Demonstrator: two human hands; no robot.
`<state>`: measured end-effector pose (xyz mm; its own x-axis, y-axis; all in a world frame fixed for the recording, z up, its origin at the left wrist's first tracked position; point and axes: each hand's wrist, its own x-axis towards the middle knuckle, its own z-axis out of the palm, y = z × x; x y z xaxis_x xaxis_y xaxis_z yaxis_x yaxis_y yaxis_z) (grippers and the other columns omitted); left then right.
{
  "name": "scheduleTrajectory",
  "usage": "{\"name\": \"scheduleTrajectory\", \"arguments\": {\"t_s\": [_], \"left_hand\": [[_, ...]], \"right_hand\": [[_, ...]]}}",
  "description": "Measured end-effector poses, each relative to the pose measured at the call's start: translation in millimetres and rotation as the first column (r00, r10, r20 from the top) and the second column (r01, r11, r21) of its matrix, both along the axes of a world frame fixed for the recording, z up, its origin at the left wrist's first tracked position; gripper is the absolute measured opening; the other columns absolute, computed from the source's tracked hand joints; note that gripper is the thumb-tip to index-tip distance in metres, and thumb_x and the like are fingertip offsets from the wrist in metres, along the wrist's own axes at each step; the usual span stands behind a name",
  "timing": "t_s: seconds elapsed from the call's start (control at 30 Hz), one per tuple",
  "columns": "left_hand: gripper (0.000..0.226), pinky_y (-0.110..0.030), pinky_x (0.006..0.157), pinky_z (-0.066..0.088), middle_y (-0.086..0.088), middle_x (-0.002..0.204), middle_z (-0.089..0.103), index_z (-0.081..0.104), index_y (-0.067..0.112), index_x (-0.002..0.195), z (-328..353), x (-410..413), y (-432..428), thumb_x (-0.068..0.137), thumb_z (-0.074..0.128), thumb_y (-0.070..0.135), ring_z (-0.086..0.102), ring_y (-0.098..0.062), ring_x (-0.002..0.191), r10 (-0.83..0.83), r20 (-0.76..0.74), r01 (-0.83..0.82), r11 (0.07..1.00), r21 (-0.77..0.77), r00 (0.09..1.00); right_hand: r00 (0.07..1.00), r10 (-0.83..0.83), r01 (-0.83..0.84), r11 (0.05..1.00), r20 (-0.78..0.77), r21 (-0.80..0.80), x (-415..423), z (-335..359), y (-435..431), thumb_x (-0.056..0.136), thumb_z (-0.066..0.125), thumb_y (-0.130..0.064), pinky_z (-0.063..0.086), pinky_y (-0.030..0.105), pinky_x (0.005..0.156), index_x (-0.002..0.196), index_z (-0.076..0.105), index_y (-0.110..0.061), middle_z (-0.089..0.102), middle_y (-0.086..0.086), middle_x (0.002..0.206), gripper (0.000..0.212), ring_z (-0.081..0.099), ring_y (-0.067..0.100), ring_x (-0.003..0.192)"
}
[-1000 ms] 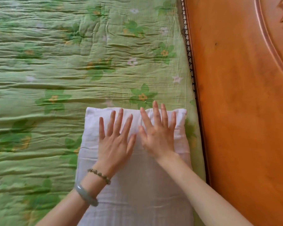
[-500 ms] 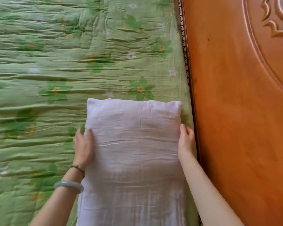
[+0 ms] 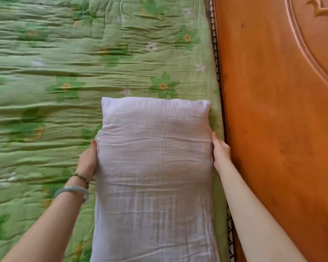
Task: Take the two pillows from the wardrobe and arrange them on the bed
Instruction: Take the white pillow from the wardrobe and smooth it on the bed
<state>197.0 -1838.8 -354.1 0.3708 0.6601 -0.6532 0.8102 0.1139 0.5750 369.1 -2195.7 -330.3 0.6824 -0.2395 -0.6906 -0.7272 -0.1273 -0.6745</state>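
Note:
A white pillow (image 3: 153, 167) lies lengthwise on the bed's green flowered quilt (image 3: 64, 82), close beside the wooden headboard (image 3: 273, 129). My left hand (image 3: 88, 159) grips the pillow's left edge, fingers tucked under it. On the opposite side my right hand (image 3: 221, 151) holds the right edge, squeezed between pillow and headboard. The pillow's near end runs out of the bottom of the view. Only one pillow is in sight.
The orange-brown carved headboard fills the right side. A dark braided trim (image 3: 216, 72) runs along the mattress edge beside it. The wrinkled quilt spreads far to the left and beyond the pillow's top end.
A second ago both palms lay flat on top of the pillow. They slid apart to its left and right edges and now clasp its sides, with the pillow looking plumper.

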Motion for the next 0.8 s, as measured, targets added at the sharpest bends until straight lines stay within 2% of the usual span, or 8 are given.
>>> {"name": "scheduleTrajectory", "arguments": {"t_s": [0.13, 0.2, 0.3, 0.47, 0.57, 0.67, 0.73, 0.8], "left_hand": [[0.073, -0.032, 0.057, 0.037, 0.002, 0.056, 0.059, 0.064, 0.005, 0.076, 2.5, -59.6, -16.2, 0.081, 0.047, 0.076, 0.047, -0.021, 0.059, 0.02, 0.074, -0.005, 0.981, -0.195, 0.997], [0.049, -0.035, 0.069, 0.045, -0.002, 0.071, 0.068, 0.068, 0.004, 0.081, 1.5, -82.0, -31.6, 0.09, 0.06, 0.052, 0.057, -0.021, 0.071, 0.058, 0.163, -0.017, 0.97, -0.242, 0.985], [0.028, -0.027, 0.063, 0.041, -0.009, 0.07, 0.058, 0.065, 0.007, 0.072, 5.7, -92.1, -44.6, 0.095, 0.061, 0.023, 0.049, -0.019, 0.072, 0.044, 0.199, -0.038, 0.999, -0.032, 0.979], [0.042, -0.032, 0.055, 0.027, -0.01, 0.066, 0.041, 0.057, -0.007, 0.07, 16.9, -80.5, -24.3, 0.096, 0.056, 0.025, 0.036, -0.022, 0.067, -0.009, 0.136, -0.017, 0.981, 0.191, 0.991], [0.042, -0.038, 0.069, 0.046, -0.014, 0.081, 0.056, 0.061, 0.0, 0.086, 17.6, -91.1, -28.8, 0.096, 0.057, 0.041, 0.052, -0.025, 0.075, 0.114, 0.144, -0.086, 0.979, -0.186, 0.983], [0.044, -0.04, 0.074, 0.04, -0.015, 0.088, 0.052, 0.057, 0.007, 0.096, 10.7, -129.3, -41.3, 0.09, 0.06, 0.051, 0.049, -0.027, 0.082, -0.049, 0.055, 0.066, 0.927, -0.368, 0.997], [0.043, -0.03, 0.065, 0.04, -0.013, 0.077, 0.05, 0.058, 0.006, 0.084, 4.8, -158.4, -52.5, 0.083, 0.066, 0.048, 0.048, -0.022, 0.068, -0.094, 0.046, 0.104, 0.914, -0.391, 0.995], [0.038, -0.017, 0.044, 0.035, -0.007, 0.061, 0.047, 0.056, 0.009, 0.068, 3.2, -181.1, -62.6, 0.075, 0.071, 0.043, 0.042, -0.015, 0.049, -0.029, 0.092, 0.059, 0.937, -0.344, 0.995]], "right_hand": [[0.999, 0.02, -0.015, 0.985, -0.028, 0.173, -59.7, 3.2, -29.0, 0.086, 0.069, -0.032, 0.054, 0.027, 0.076, 0.087, 0.074, -0.015, 0.075, 0.004, 0.095, 0.018, 0.072, 0.013, 0.086], [0.999, 0.018, -0.014, 0.993, -0.03, 0.121, -87.5, 0.9, -33.6, 0.089, 0.067, -0.023, 0.051, 0.029, 0.082, 0.084, 0.07, -0.017, 0.072, 0.008, 0.099, 0.009, 0.068, 0.014, 0.086], [0.989, 0.148, -0.149, 0.982, -0.02, -0.119, -105.9, -0.4, -34.3, 0.092, 0.062, -0.025, 0.049, 0.034, 0.078, 0.08, 0.068, -0.017, 0.069, 0.005, 0.085, 0.016, 0.064, 0.022, 0.083], [0.968, 0.24, -0.185, 0.877, 0.07, -0.444, -91.2, 6.2, -40.5, 0.092, 0.06, -0.026, 0.042, 0.028, 0.066, 0.074, 0.067, -0.014, 0.067, 0.005, 0.075, 0.023, 0.063, 0.026, 0.078], [0.979, 0.202, -0.194, 0.96, 0.016, -0.199, -106.4, 2.6, -44.8, 0.093, 0.058, -0.038, 0.047, 0.032, 0.075, 0.08, 0.068, -0.016, 0.068, 0.003, 0.085, 0.027, 0.062, 0.02, 0.083], [0.977, 0.15, -0.137, 0.986, -0.153, 0.094, -143.0, -4.0, -58.0, 0.09, 0.061, -0.045, 0.045, 0.033, 0.091, 0.1, 0.068, -0.018, 0.068, 0.001, 0.103, 0.029, 0.062, 0.015, 0.096], [0.966, 0.17, -0.15, 0.982, -0.197, 0.111, -170.2, -6.4, -67.7, 0.089, 0.064, -0.04, 0.042, 0.031, 0.093, 0.111, 0.065, -0.012, 0.068, 0.002, 0.107, 0.035, 0.062, 0.016, 0.1], [0.965, 0.212, -0.212, 0.977, -0.153, 0.016, -194.4, -7.4, -74.9, 0.09, 0.065, -0.031, 0.047, 0.031, 0.084, 0.094, 0.068, -0.013, 0.069, 0.002, 0.089, 0.019, 0.064, 0.016, 0.085]]}}
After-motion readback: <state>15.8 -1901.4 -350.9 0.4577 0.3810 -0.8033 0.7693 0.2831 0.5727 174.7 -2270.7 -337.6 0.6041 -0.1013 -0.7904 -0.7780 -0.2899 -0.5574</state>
